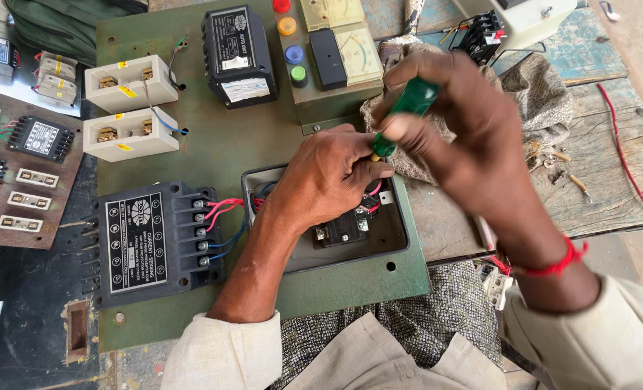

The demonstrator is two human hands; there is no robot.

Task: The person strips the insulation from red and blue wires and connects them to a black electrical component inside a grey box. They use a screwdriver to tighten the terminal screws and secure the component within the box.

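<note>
Green-handled screwdriver (401, 115) gripped in our right hand (466, 137); left hand (328, 177) pinches its tip, steadying the black terminal block (343, 227). Next, we judge, careful turning.

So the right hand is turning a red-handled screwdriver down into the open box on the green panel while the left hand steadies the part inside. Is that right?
Not quite: the head view shows the screwdriver has a green handle, not red. The rest holds: the right hand works it down into the open box on the green panel, and the left hand steadies the part inside.
</note>
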